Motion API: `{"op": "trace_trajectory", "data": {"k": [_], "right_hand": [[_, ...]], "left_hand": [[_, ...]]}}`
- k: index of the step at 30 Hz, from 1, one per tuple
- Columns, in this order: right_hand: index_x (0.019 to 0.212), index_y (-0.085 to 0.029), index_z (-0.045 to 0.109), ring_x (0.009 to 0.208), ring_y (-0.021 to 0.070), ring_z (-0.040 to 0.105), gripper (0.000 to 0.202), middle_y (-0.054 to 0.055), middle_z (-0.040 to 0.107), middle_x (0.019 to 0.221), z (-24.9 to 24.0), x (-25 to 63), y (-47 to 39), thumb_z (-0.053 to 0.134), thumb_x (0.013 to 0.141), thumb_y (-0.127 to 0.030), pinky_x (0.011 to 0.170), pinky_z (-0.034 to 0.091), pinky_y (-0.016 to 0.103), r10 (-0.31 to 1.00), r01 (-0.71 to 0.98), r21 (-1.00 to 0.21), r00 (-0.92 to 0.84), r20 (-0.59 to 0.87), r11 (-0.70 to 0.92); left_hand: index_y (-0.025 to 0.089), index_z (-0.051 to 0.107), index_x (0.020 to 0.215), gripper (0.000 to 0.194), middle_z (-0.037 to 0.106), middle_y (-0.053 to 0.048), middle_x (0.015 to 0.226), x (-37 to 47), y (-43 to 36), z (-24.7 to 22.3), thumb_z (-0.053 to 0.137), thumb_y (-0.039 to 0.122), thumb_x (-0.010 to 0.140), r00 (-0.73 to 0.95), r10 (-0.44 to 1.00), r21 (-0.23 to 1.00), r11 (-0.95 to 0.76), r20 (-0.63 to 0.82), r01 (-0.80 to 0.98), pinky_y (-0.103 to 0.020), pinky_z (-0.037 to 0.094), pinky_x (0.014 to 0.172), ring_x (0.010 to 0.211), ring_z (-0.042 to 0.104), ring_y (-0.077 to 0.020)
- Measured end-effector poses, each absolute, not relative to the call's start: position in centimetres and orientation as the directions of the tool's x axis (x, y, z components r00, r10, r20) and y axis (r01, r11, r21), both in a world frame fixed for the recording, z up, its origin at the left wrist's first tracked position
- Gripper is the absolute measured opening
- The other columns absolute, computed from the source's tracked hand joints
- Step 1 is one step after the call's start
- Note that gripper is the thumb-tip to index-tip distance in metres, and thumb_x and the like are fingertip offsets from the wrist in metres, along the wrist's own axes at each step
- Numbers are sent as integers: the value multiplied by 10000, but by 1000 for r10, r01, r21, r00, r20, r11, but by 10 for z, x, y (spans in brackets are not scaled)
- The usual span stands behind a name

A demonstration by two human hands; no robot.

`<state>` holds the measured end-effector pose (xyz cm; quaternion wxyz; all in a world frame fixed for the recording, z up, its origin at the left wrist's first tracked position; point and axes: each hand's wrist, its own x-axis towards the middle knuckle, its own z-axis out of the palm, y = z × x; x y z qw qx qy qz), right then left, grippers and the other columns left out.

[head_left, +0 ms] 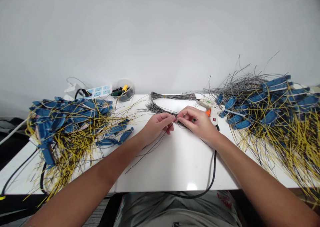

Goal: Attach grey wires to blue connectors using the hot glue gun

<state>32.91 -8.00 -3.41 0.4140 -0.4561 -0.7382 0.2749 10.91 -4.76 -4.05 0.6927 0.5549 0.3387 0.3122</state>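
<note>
forearms [105,170] are stretched over the table [190,157], thin dark wires [150,150] pinched above it by left hand [160,124] and right hand [196,122]; prob light, springy, easily kinked, best held near the ends.

a white table [185,167] carries blue pieces [271,117] and dark wire bundles [172,97].

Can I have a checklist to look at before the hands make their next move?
1. Bare left hand pinching thin dark wires: ok.
2. Bare right hand with fingertips close to the left hand's: ok.
3. Wire joint visible: cannot tell, fingers cover it.
4. Long dark wire bundle with yellow tie lying on the white table: ok.
5. Left pile of blue pieces and yellow-and-black wires neat: not ok, tangled.
</note>
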Motion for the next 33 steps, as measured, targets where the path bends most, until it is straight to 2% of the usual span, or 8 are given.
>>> {"op": "trace_trajectory", "data": {"k": [6,14,17,19,23,25,29,33], "right_hand": [[963,-210,713,718,137,549,77,32,653,888,-33,328,-80,685,985,-279,614,409,276,901,456,-777,-250,355,434],[954,-213,693,723,139,547,76,38,650,910,-30,328,-82,641,998,-248,595,405,273,891,431,-784,-298,343,446],[944,-218,729,717,143,548,93,41,656,888,-32,328,-81,681,981,-288,615,417,286,898,425,-794,-265,351,436],[977,-227,772,709,148,546,138,32,639,827,-36,327,-80,748,943,-359,630,429,293,920,376,-841,-198,338,390],[1130,-226,775,675,137,534,374,-11,577,726,-41,324,-78,845,845,-458,617,440,276,971,151,-960,-76,226,235],[1117,-217,782,656,127,525,374,-17,570,708,-42,321,-78,849,839,-458,602,432,266,981,107,-977,-75,178,185],[1090,-233,827,637,118,521,303,28,666,824,-42,315,-78,835,854,-423,581,437,278,974,116,-970,-94,205,215],[1001,-238,842,739,152,597,217,79,719,967,-42,315,-77,830,860,-402,572,473,280,951,89,-947,-73,302,307]], "left_hand": [[151,712,939,331,657,-14,752,108,-48,-41,746,480,924,575,812,989,143,-99,-32,-236,493,634,656,576,-112],[145,709,905,335,661,-17,735,110,-49,-41,761,476,913,568,819,994,112,-81,-19,-229,490,617,645,576,-109],[149,721,896,332,662,-20,737,110,-49,-42,769,477,901,552,830,993,112,-77,-31,-230,496,614,654,577,-113],[151,742,914,334,675,-29,753,110,-48,-43,774,484,894,538,840,992,115,-74,-43,-230,500,613,676,585,-120],[149,779,952,341,713,-55,791,112,-48,-44,789,483,880,502,863,991,112,-61,-72,-230,495,600,698,575,-128],[154,792,953,322,727,-62,828,112,-47,-44,794,467,879,481,876,988,109,-45,-105,-225,485,595,706,557,-123],[174,812,910,279,705,-47,833,111,-47,-45,818,447,855,446,894,984,111,-38,-137,-222,471,601,730,543,-123],[180,821,894,278,677,-32,785,111,-47,-44,850,445,814,454,890,988,109,-49,-106,-230,467,619,701,526,-117]]}}
